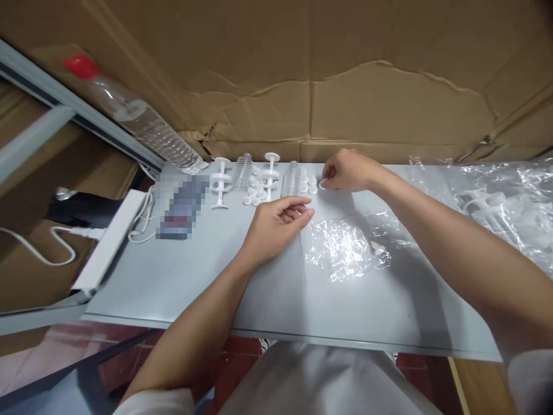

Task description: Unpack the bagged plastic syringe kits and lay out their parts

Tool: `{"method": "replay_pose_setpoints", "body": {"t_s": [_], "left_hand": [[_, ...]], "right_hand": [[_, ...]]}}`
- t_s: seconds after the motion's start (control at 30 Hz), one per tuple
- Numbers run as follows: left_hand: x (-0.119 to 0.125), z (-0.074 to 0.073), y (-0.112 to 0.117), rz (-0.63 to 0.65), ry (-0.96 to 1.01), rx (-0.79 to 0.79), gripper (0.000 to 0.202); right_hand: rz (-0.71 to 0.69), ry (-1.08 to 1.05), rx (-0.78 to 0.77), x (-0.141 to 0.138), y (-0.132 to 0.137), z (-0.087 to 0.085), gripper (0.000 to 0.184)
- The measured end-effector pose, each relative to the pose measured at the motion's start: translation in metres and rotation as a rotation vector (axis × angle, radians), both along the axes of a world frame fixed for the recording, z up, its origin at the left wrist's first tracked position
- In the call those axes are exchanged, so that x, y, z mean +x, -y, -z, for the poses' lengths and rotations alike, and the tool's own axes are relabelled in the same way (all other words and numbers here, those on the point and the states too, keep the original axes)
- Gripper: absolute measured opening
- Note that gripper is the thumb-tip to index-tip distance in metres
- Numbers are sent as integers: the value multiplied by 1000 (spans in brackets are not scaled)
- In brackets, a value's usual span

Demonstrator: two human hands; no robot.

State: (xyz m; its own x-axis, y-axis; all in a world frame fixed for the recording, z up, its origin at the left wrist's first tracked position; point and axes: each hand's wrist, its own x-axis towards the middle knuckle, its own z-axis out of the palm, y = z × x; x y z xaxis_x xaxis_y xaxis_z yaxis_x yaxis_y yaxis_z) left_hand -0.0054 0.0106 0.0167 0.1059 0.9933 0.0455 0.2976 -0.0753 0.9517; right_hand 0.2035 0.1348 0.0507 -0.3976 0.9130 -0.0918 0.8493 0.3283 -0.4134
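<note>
right hand (pixel 348 170) pinches a white cap (pixel 322 185) near the far edge of the tabletop (pixel 268 308), just right of other caps (pixel 312 188); left hand (pixel 276 226) loosely open, nearer front edge.

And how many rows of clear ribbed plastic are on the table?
2 visible: the left row is between the two groups of white stemmed pieces; the right row is just beyond the left hand. The plastic bag at right may hide more.

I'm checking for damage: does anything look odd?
The cardboard behind the table looks creased and torn near its lower edge. A white piece lies in or on the crumpled bag, away from the round white pieces.
</note>
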Motion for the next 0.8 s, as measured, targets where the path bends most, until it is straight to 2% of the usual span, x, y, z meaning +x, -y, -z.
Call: {"method": "replay_pose_setpoints", "body": {"t_s": [0.17, 0.3, 0.37, 0.47, 0.53, 0.6, 0.67, 0.8], "left_hand": [[0, -7, 3, 44, -52, 44, 33], [-12, -17, 4, 57, -112, 12, 27], [-22, -21, 8, 129, -219, -44, 20], [-32, -23, 17, 337, -427, -116, 17], [-32, -20, 24, 465, -491, -135, 20], [-25, -17, 30, 516, -470, -155, 20], [-15, -14, 34, 470, -414, -176, 15], [3, -13, 41, 213, -450, -73, 12]], "right_hand": [[-65, 66, -15, -15, -9, 6, 16], [-44, 42, -9, 2, 4, -2, 43], [-12, 36, 66, 24, 26, -8, 48], [73, 44, 236, 63, 79, -9, 33], [81, 22, 392, 86, 119, -1, 28], [77, -15, 525, 100, 152, 14, 25], [45, -30, 567, 106, 172, 31, 23], [55, -87, 534, 101, 183, 58, 23]]}}
